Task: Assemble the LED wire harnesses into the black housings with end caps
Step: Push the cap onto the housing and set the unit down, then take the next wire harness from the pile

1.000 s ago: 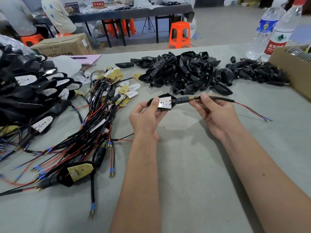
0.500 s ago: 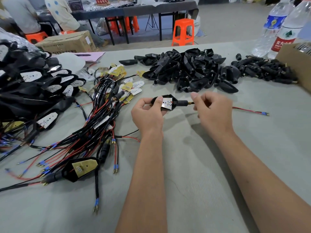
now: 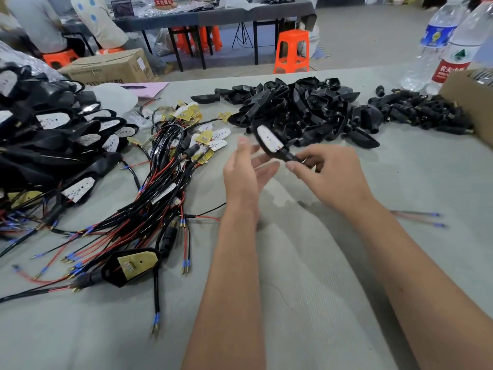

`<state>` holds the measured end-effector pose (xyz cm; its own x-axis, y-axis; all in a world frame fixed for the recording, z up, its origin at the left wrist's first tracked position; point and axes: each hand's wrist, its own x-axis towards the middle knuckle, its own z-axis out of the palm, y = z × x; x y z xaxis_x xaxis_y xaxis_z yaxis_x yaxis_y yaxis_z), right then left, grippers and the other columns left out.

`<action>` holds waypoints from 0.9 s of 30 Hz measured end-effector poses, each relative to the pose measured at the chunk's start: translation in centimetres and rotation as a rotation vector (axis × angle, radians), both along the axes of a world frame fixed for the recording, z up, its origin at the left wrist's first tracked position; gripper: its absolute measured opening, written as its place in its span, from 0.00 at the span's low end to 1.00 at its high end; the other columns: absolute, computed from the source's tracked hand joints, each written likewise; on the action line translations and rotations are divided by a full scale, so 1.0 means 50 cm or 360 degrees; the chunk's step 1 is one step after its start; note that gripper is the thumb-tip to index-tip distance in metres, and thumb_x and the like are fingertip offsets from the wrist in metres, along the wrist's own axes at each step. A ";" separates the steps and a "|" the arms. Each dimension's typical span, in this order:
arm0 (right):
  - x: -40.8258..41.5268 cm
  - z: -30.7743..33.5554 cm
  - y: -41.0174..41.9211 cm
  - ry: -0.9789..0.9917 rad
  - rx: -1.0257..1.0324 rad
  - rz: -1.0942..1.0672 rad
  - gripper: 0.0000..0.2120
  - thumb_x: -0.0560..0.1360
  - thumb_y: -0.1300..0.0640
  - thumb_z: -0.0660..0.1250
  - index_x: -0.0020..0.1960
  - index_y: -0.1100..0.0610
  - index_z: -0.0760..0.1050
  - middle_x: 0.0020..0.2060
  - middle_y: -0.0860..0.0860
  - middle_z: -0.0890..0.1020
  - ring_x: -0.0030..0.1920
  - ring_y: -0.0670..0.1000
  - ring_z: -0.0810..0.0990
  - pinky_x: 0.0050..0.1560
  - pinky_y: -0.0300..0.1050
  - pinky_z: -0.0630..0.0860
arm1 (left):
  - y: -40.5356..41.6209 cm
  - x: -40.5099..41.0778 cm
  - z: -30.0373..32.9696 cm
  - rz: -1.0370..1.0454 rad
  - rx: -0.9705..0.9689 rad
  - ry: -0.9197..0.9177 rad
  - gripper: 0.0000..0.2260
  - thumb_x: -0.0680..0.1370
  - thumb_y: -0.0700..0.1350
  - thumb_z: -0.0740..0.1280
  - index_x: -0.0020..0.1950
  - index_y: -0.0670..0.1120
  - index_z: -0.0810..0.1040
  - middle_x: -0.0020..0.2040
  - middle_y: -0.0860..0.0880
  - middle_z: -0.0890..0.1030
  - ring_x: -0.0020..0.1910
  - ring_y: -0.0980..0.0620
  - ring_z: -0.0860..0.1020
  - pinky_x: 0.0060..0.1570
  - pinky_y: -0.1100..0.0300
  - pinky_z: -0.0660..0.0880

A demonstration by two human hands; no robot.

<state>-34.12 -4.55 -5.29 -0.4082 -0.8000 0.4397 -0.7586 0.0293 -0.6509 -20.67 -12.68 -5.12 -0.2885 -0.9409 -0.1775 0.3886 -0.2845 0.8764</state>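
**benchnewbie:** How far through the batch are you?

**me:** Not even halfway, I'd guess. My right hand is pinching the end cap of one assembled light, holding it tilted up above the table, white board facing me. My left hand is just beside it, fingers straight and spread, holding nothing. That unit looks done to me: board in, cap on, wires trailing off to the right.

**benchnewbie:** And the rest?

**me:** The finished ones are heaped at the far left. One more with a yellow board lies near left. Still to do: a tangle of harnesses left of my hands, a big heap of empty housings straight ahead at the far side, and loose caps to the right of those. So plenty left.
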 end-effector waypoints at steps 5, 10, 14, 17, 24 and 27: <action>0.023 0.034 -0.019 -0.1177 -0.0198 0.0009 0.11 0.77 0.51 0.75 0.40 0.57 0.82 0.28 0.51 0.82 0.23 0.44 0.72 0.25 0.38 0.71 | 0.048 -0.009 0.027 -0.0753 -0.0013 -0.0117 0.24 0.85 0.61 0.56 0.55 0.40 0.76 0.44 0.42 0.84 0.41 0.43 0.84 0.51 0.46 0.84; 0.044 0.043 -0.060 -0.1434 -0.0123 -0.0067 0.12 0.78 0.54 0.73 0.40 0.61 0.79 0.28 0.53 0.81 0.24 0.48 0.72 0.24 0.40 0.69 | 0.043 0.063 0.051 -0.0937 -0.0158 -0.0588 0.16 0.86 0.53 0.61 0.60 0.41 0.76 0.44 0.44 0.86 0.29 0.50 0.80 0.31 0.62 0.78; 0.106 0.036 -0.136 -0.1388 0.0021 -0.0105 0.13 0.77 0.55 0.73 0.38 0.62 0.79 0.32 0.57 0.83 0.24 0.49 0.75 0.24 0.41 0.69 | 0.002 0.182 0.060 -0.0721 -0.0364 -0.1138 0.07 0.84 0.43 0.63 0.51 0.43 0.80 0.33 0.51 0.85 0.23 0.57 0.71 0.23 0.67 0.66; 0.192 0.039 -0.206 -0.1308 0.0148 0.0008 0.15 0.76 0.54 0.74 0.35 0.60 0.76 0.31 0.58 0.84 0.25 0.53 0.77 0.25 0.43 0.70 | -0.033 0.278 0.069 -0.0404 -0.0601 -0.1633 0.08 0.82 0.42 0.67 0.45 0.45 0.83 0.32 0.51 0.85 0.22 0.60 0.73 0.27 0.64 0.68; 0.346 0.090 -0.340 -0.0091 0.0234 -0.0128 0.29 0.71 0.40 0.77 0.60 0.60 0.75 0.51 0.55 0.81 0.54 0.57 0.79 0.48 0.50 0.75 | -0.086 0.376 0.076 0.0355 -0.0768 -0.2201 0.06 0.80 0.49 0.70 0.49 0.51 0.87 0.48 0.47 0.86 0.52 0.44 0.81 0.49 0.57 0.74; 0.367 0.070 -0.352 0.0559 0.0422 0.0029 0.35 0.76 0.40 0.73 0.74 0.58 0.65 0.70 0.60 0.70 0.71 0.62 0.67 0.64 0.55 0.72 | -0.089 0.382 0.044 0.0431 -0.0654 -0.2243 0.05 0.80 0.47 0.71 0.51 0.51 0.86 0.50 0.47 0.86 0.53 0.45 0.81 0.46 0.60 0.68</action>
